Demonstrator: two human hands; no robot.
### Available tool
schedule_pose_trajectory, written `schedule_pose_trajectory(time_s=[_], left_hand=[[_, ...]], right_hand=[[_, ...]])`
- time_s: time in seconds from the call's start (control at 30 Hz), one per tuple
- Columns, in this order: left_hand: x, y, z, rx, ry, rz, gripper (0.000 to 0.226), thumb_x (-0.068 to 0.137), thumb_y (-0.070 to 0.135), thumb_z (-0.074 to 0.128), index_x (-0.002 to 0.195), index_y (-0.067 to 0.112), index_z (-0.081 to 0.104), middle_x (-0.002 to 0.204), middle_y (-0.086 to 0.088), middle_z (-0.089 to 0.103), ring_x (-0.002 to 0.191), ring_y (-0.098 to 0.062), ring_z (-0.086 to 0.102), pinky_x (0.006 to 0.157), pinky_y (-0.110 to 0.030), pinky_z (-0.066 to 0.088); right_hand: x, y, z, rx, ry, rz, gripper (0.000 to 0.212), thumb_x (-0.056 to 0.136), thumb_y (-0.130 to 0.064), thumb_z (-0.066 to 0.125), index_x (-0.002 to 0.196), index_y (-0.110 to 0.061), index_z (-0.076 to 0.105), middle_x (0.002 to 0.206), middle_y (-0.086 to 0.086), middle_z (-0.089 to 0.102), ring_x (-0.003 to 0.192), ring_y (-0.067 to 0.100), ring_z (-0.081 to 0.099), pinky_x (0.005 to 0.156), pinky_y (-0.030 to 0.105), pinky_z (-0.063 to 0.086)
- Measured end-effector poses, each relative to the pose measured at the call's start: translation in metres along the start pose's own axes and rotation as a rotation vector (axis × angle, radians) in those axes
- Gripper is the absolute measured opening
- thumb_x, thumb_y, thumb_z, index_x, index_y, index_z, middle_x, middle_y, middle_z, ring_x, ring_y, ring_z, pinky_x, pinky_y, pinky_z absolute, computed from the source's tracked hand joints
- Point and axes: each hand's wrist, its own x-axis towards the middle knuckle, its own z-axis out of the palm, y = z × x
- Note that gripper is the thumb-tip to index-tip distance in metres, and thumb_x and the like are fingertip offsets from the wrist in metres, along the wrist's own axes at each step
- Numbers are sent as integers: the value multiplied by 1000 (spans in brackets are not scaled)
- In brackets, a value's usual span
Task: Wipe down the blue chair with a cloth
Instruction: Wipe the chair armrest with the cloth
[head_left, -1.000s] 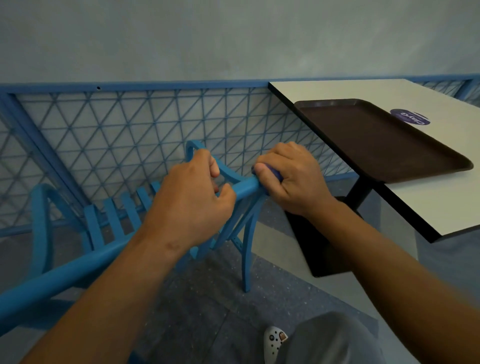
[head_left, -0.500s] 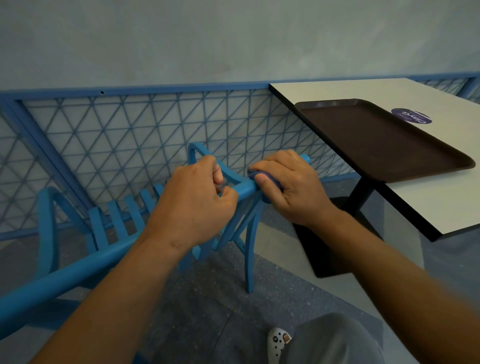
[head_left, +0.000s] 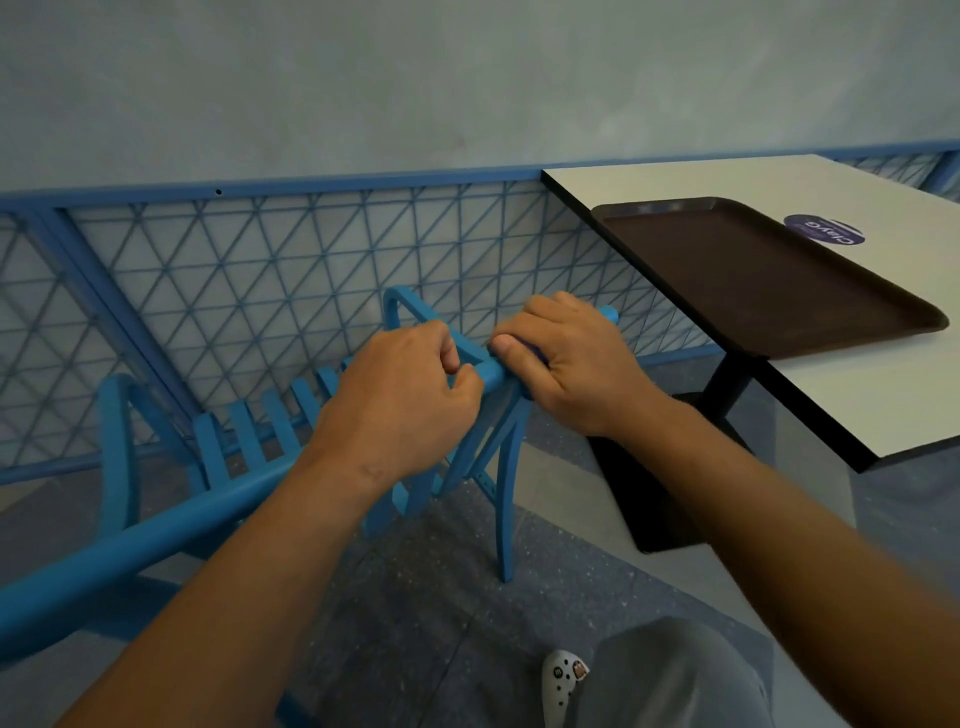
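Blue metal tubing of the chair (head_left: 156, 535) runs from the lower left up toward the centre, where both hands are set on the top rail. The rail is gripped by the left hand (head_left: 400, 410), its fingers curled over the tube and the thumb closed against it. Just beside it, the right hand (head_left: 566, 364) is wrapped round the same rail, with a dark blue cloth (head_left: 537, 353) pinched between the fingers and the tube; only a sliver of the cloth is seen. The chair is stood on a speckled floor (head_left: 415, 597) in front of a blue lattice fence (head_left: 260, 270). A brown tray (head_left: 753, 280) is laid on a white table (head_left: 883, 395) to the right, partly overhanging its edge.
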Motion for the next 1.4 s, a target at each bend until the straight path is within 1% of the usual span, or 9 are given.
schedule_pose_trajectory(time_s=[0.13, 0.3, 0.43, 0.57, 0.73, 0.87, 1.03, 1.2, 1.4], left_hand=[[-2, -4, 1, 114, -25, 89, 18, 98, 42, 48, 89, 29, 55, 76, 9, 56, 62, -9, 53, 55, -30, 44], [-6, -5, 5, 244, -57, 218, 34, 104, 48, 38, 119, 30, 62, 89, 14, 49, 76, -7, 51, 64, -26, 37], [-6, -5, 5, 225, -37, 212, 34, 102, 49, 42, 116, 30, 66, 89, 12, 53, 79, -9, 53, 69, -31, 47], [-6, -6, 6, 260, -29, 222, 37, 102, 51, 39, 117, 29, 65, 92, 10, 56, 79, -12, 56, 73, -37, 52], [-16, -2, 11, 390, 30, 191, 43, 104, 52, 30, 120, 28, 62, 92, 10, 57, 75, -12, 54, 64, -31, 45], [-44, -3, 15, 467, 154, 40, 40, 101, 50, 38, 117, 24, 64, 84, 5, 62, 74, -17, 55, 71, -36, 39], [-45, -7, 20, 425, 271, 100, 42, 102, 50, 44, 101, 17, 69, 76, 0, 65, 66, -20, 56, 67, -39, 43], [-44, -7, 19, 383, 306, 118, 41, 103, 48, 46, 96, 16, 72, 72, 2, 65, 60, -16, 54, 63, -38, 49], [-50, -18, 13, 379, 369, 184, 39, 99, 47, 52, 88, 17, 75, 64, 3, 64, 54, -16, 54, 56, -30, 40]], right_hand=[[-1, 44, -10, 16, 14, 26, 31, 105, -37, 43, 99, -24, 71, 86, -4, 62, 82, 17, 54, 80, 43, 45], [-10, 48, -2, 48, 227, 248, 30, 101, -36, 48, 92, -20, 73, 82, -2, 57, 81, 19, 50, 75, 43, 44], [-18, 10, 14, 56, 260, 135, 22, 102, -29, 54, 105, -18, 73, 93, -4, 60, 88, 18, 50, 82, 34, 41], [-17, 30, 2, 84, 124, -48, 24, 104, -28, 53, 116, -18, 71, 101, -2, 65, 93, 17, 55, 87, 34, 41], [-11, 72, -19, 93, 90, 161, 28, 101, -41, 53, 103, -22, 74, 90, -2, 66, 88, 16, 59, 81, 47, 49], [-11, 68, -24, 58, 28, 138, 41, 94, -62, 53, 98, -26, 74, 89, -7, 63, 87, 13, 57, 80, 39, 49], [-1, 60, -34, -3, -120, 117, 71, 77, -86, 47, 102, -24, 73, 89, -4, 61, 84, 15, 55, 73, 38, 48], [7, 51, -40, 8, -178, 87, 70, 73, -89, 50, 96, -27, 74, 89, -7, 68, 79, 14, 60, 71, 42, 53], [1, 39, -46, 2, -210, 109, 75, 68, -95, 47, 89, -29, 73, 77, -7, 69, 71, 13, 63, 65, 40, 53]])
